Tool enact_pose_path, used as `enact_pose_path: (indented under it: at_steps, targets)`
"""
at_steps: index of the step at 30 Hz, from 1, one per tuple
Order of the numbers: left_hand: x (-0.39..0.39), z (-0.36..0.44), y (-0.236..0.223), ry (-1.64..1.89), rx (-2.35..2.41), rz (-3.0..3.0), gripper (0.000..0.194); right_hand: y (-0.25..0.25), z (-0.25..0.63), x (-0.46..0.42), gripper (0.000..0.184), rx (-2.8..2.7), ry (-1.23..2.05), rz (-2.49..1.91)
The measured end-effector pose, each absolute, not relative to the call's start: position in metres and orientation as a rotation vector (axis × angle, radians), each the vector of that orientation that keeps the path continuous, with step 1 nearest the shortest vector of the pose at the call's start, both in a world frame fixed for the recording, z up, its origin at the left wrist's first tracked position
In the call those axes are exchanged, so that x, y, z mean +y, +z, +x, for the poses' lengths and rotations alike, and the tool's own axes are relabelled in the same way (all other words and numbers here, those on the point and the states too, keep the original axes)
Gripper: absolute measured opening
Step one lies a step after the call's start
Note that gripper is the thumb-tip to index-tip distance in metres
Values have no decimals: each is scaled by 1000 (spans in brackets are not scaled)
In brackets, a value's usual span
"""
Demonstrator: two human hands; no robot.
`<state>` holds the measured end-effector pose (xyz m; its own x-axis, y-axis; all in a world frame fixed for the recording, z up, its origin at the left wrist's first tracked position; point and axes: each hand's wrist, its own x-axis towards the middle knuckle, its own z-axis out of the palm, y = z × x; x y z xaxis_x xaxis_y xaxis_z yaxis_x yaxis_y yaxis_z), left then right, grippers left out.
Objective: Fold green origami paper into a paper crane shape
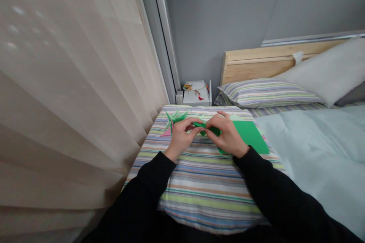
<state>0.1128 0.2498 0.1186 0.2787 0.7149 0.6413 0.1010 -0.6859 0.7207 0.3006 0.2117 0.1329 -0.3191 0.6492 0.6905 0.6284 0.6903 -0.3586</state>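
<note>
Both hands are closed in a fingertip pinch on a strip of folded green paper (pixel 205 128), gripped by the left hand (pixel 180 140) at one end and the right hand (pixel 226 136) at the other. Its long axis is held roughly side to side, slightly tilted, just above striped bedding (pixel 205 182). A spiky folded paper shape (pixel 174 118) is seen beyond the left hand, and a flat green paper sheet (pixel 250 136) lies beside the right hand.
</note>
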Motion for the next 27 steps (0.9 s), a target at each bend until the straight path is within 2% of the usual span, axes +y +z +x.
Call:
enact_pose_path:
  at_steps: [27]
  targets:
    - [245, 118, 123, 1363, 738, 1564, 23, 131, 297, 213, 14, -1941, 129, -901]
